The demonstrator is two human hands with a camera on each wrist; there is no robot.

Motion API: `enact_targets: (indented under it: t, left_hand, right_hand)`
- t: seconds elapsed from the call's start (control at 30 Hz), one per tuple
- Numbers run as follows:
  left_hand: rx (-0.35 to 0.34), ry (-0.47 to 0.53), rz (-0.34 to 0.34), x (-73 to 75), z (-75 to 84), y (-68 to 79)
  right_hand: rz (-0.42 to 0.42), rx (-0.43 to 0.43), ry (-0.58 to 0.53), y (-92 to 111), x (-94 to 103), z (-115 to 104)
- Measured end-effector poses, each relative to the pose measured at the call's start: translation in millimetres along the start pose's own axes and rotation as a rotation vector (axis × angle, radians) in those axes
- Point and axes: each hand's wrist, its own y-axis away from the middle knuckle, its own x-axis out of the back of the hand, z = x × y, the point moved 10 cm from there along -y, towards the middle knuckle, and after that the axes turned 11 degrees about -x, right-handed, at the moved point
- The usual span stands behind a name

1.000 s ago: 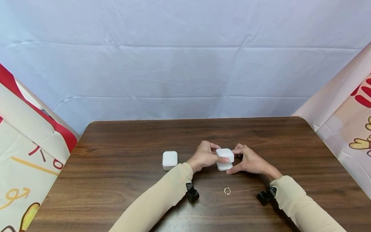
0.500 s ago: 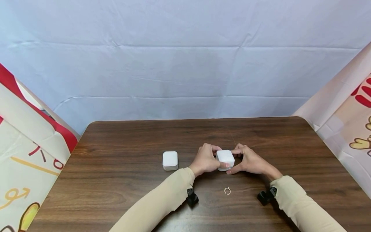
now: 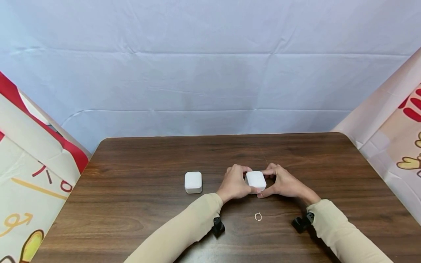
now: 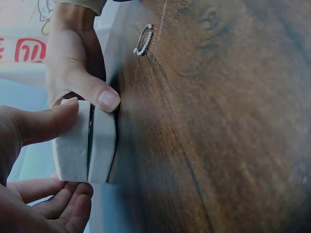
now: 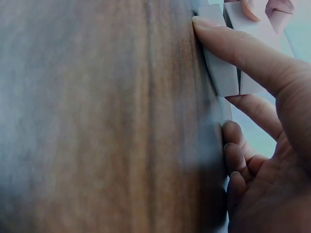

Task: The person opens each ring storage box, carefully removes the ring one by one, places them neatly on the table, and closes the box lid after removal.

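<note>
Between the hands a small white jewelry box (image 3: 255, 178) rests on the table, its lid lowered onto its base. A thin dark seam shows between the two halves in both wrist views. My left hand (image 3: 234, 184) grips the lid, thumb in front and fingers behind. With thumb and forefinger, my right hand (image 3: 285, 182) pinches the base from the right; its other fingers are loosely curled. Nearer the person lies a small ring (image 4: 148, 40) with a gap in its band and a row of tiny stones. What the box holds is hidden.
A second white box (image 3: 193, 182), lid down, stands left of the left hand. The brown wooden table (image 3: 131, 204) has a pale cloth (image 3: 210, 80) hanging behind it. Printed cloths hang at both sides. Each wrist wears a black camera.
The box lid, tilted up a second ago, has come down onto the base, with my left hand moving slightly down and toward the person. My right hand and the ring stay put.
</note>
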Motion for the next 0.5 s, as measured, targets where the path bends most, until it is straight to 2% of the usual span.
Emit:
enact_targets:
  t: [0.5]
  left_hand:
    - [-0.044, -0.054, -0.003, -1.5, 4.4, -0.1]
  right_hand:
    - [0.006, -0.004, 0.046, -1.8, -1.3, 2.2]
